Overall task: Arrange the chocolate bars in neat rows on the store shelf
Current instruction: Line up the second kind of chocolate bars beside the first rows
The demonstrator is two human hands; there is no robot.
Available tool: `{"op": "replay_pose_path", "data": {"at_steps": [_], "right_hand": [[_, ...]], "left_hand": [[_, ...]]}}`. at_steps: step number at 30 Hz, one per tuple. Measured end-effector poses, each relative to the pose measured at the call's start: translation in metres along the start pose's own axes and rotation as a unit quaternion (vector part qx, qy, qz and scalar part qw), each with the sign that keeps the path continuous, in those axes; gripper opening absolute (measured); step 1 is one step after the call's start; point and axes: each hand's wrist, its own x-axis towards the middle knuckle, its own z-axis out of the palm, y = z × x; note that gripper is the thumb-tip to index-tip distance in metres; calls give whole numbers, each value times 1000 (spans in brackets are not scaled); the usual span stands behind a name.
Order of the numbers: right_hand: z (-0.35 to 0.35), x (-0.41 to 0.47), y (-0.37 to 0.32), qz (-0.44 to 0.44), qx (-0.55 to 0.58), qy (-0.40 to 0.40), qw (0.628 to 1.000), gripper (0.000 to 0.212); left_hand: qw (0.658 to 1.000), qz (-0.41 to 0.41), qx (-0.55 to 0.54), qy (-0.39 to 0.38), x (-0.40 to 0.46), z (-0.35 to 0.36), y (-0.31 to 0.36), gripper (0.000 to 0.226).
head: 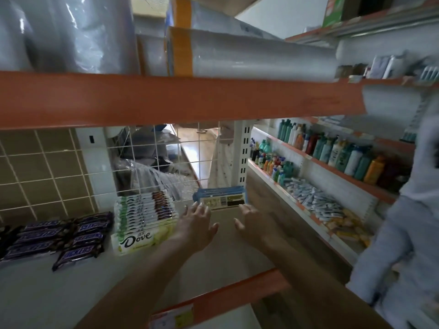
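A stack of blue-wrapped chocolate bars stands on edge at the back of the white shelf, against the wire grid. My left hand reaches it with straight fingers touching its left end. My right hand touches its right end, fingers relaxed. To the left, a row of green-and-white Dove bars leans in a neat file. Further left, dark Snickers bars lie in two loose columns.
An orange shelf beam hangs just above my hands, with plastic-wrapped rolls on it. A white slotted upright stands right of the blue bars. Shelves of bottles run along the right. A person in pale clothing stands at right.
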Motion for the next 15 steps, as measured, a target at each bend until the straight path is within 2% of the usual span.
{"op": "replay_pose_path", "data": {"at_steps": [6,15], "right_hand": [[-2,11,23,-6,-25,12,1000,51],[-3,53,15,-103,-124,43,986,43]], "left_hand": [[1000,1,-16,-2,11,1,6,60],[999,9,19,27,12,-7,-6,55]]}}
